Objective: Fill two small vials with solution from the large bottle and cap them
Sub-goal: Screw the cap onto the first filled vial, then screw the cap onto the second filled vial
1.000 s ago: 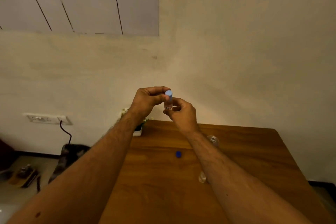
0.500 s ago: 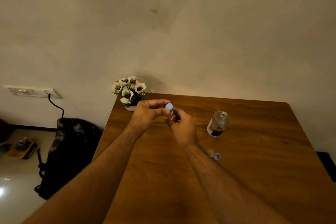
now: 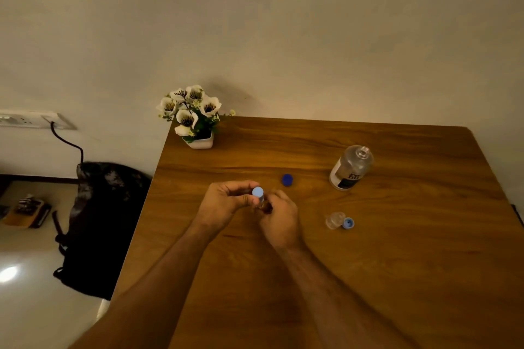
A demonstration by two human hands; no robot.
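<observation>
Vial (image 3: 259, 202), small and clear, light-blue cap (image 3: 257, 191) on top — we have lowered it from chest height to just above the table (image 3: 411, 263), so we judge the capping of this one nearly done. Left hand (image 3: 224, 204): fingers closed around the cap. Right hand (image 3: 279, 219): fingers closed on the vial's body. Second vial (image 3: 334, 219), open, with its light-blue cap (image 3: 348, 223) touching beside it, awaits filling. Large bottle (image 3: 351, 167), uncapped, upright — label dark and white, writing too blurred to read. Dark-blue cap (image 3: 287, 179) lies between hands and bottle.
</observation>
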